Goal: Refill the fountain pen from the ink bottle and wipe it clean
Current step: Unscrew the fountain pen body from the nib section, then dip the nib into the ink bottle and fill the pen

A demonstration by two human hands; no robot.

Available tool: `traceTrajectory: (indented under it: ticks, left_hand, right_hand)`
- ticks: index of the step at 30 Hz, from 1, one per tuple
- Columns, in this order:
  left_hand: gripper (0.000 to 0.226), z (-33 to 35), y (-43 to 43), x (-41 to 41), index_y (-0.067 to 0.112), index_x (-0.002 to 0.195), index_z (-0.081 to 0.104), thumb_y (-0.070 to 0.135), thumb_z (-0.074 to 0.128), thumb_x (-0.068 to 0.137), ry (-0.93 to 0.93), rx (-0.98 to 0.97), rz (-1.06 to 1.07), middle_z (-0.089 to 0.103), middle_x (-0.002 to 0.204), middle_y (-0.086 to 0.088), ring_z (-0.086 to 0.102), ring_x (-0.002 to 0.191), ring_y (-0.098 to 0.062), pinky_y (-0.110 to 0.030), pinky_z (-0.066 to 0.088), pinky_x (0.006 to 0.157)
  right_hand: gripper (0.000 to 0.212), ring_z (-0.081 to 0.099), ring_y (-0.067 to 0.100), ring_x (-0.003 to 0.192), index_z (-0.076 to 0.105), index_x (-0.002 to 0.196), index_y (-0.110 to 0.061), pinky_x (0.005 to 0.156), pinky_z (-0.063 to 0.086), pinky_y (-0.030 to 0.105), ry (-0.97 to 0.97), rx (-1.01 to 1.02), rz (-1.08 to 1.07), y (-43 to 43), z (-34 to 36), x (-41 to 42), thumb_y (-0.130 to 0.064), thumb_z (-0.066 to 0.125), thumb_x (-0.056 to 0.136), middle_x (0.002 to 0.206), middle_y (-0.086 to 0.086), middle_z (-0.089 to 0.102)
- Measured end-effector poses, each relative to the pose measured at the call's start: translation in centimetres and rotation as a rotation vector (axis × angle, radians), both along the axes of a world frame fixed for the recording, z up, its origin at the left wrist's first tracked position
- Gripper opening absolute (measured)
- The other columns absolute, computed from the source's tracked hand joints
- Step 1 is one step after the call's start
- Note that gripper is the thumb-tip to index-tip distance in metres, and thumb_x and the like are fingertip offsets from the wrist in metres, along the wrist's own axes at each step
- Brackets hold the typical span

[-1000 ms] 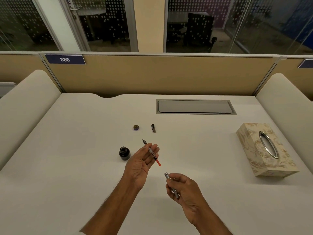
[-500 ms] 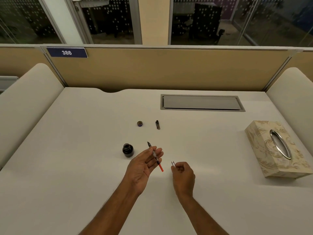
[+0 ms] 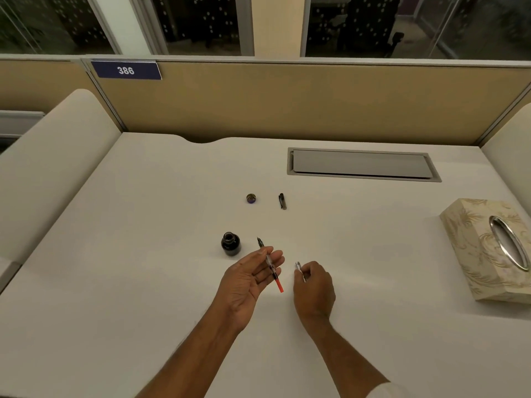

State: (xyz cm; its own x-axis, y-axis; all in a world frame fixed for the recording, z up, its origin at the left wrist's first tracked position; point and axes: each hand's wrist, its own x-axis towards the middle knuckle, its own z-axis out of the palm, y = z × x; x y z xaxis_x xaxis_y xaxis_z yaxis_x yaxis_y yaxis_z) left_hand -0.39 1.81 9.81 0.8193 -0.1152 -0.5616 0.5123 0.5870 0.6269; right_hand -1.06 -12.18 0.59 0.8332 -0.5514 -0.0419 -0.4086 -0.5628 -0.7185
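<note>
Left hand (image 3: 250,280) grip: pinches the clear, orange-tailed fountain pen section (image 3: 271,268), nib aimed toward the bottle, likely for dipping.
Right hand (image 3: 314,285) grip: curled round the silver metal pen barrel (image 3: 300,272), kept away from ink.
Small dark glass ink bottle (image 3: 230,244): open on the white tabletop (image 3: 143,254), just beside the nib.
Set aside: round bottle cap (image 3: 251,198), black pen cap (image 3: 282,201).
Patterned cream tissue box (image 3: 471,254): right, well apart, for wiping.

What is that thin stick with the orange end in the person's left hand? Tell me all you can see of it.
It is the slim inner part of a fountain pen: dark nib, clear plastic middle, orange-red end. It lies slanted across the upturned fingers of the left hand, the thumb seemingly pinning it. The nib points away, near the open black ink bottle without touching it, and the orange end juts past the fingers.
</note>
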Motion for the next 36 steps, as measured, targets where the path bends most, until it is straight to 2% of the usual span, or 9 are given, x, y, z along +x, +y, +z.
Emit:
traceTrajectory:
  ticks: [4, 11, 17, 20, 21, 25, 30, 36]
  left_hand:
    - [0.023, -0.4, 0.8, -0.3, -0.002, 0.115, 0.073, 0.012, 0.065, 0.099, 0.006, 0.015, -0.005, 0.078, 0.115, -0.024, 0.077, 0.108, -0.034, -0.037, 0.066, 0.085]
    - [0.023, -0.9, 1.9, -0.4, -0.002, 0.113, 0.074, 0.012, 0.066, 0.098, 0.003, 0.016, -0.012, 0.078, 0.114, -0.024, 0.077, 0.108, -0.034, -0.036, 0.066, 0.085]
    - [0.021, -0.6, 2.7, -0.6, -0.001, 0.11, 0.076, 0.012, 0.067, 0.097, 0.008, 0.013, -0.015, 0.078, 0.113, -0.024, 0.077, 0.107, -0.034, -0.036, 0.066, 0.083]
    - [0.021, -0.4, 3.1, -0.7, -0.002, 0.111, 0.075, 0.012, 0.065, 0.098, 0.008, 0.016, -0.006, 0.079, 0.113, -0.024, 0.077, 0.107, -0.034, -0.035, 0.066, 0.083]
    - [0.022, -0.4, 3.3, -0.7, -0.002, 0.113, 0.073, 0.012, 0.065, 0.099, 0.009, 0.016, 0.001, 0.079, 0.113, -0.024, 0.077, 0.107, -0.034, -0.036, 0.066, 0.084]
    - [0.023, -0.3, 3.8, -0.4, -0.002, 0.115, 0.072, 0.012, 0.064, 0.099, 0.023, -0.006, 0.027, 0.079, 0.113, -0.022, 0.077, 0.108, -0.032, -0.038, 0.064, 0.088]
    - [0.024, -0.5, 4.4, -0.1, -0.002, 0.118, 0.07, 0.013, 0.064, 0.099, 0.054, -0.043, 0.045, 0.079, 0.114, -0.021, 0.077, 0.108, -0.031, -0.039, 0.059, 0.091]
    - [0.031, -1.0, 5.5, 0.6, -0.005, 0.125, 0.067, 0.012, 0.064, 0.1, 0.101, -0.073, 0.062, 0.079, 0.114, -0.021, 0.079, 0.104, -0.029, -0.036, 0.061, 0.088]
  right_hand:
    - [0.014, 0.059, 0.027, 0.075, 0.062, 0.079, -0.011, 0.065, 0.051, 0.04, 0.024, -0.053, 0.015, 0.5, -0.2, 0.8, -0.015, 0.072, 0.087, 0.077, 0.005, 0.066]
    - [0.017, 0.057, 0.027, 0.077, 0.06, 0.08, -0.013, 0.067, 0.051, 0.042, 0.043, -0.08, 0.007, 0.6, -0.9, 0.9, -0.021, 0.073, 0.087, 0.077, 0.004, 0.064]
    - [0.022, 0.06, 0.026, 0.084, 0.063, 0.09, -0.012, 0.069, 0.052, 0.039, -0.036, 0.009, -0.045, 0.3, 0.4, 0.2, -0.033, 0.069, 0.092, 0.086, 0.003, 0.065]
    - [0.015, 0.062, 0.02, 0.08, 0.064, 0.089, -0.016, 0.07, 0.054, 0.041, -0.112, 0.152, -0.036, 1.0, 2.2, -1.1, -0.03, 0.067, 0.095, 0.086, -0.003, 0.067]
    - [0.012, 0.062, 0.016, 0.078, 0.064, 0.087, -0.019, 0.07, 0.055, 0.039, -0.135, 0.22, -0.015, 1.4, 3.0, -1.7, -0.027, 0.066, 0.096, 0.084, -0.005, 0.068]
    - [0.014, 0.066, 0.007, 0.078, 0.066, 0.084, -0.029, 0.066, 0.05, 0.014, -0.189, 0.435, 0.076, 3.5, 6.3, -4.5, -0.029, 0.063, 0.097, 0.079, -0.012, 0.071]
    - [0.013, 0.068, 0.007, 0.079, 0.069, 0.083, -0.032, 0.065, 0.05, 0.013, -0.209, 0.512, 0.162, 6.2, 8.8, -6.0, -0.034, 0.066, 0.096, 0.084, -0.016, 0.073]
    - [0.01, 0.066, 0.004, 0.082, 0.069, 0.088, -0.032, 0.062, 0.049, 0.011, -0.194, 0.477, 0.183, 8.2, 8.7, -5.8, -0.024, 0.072, 0.092, 0.086, -0.018, 0.071]
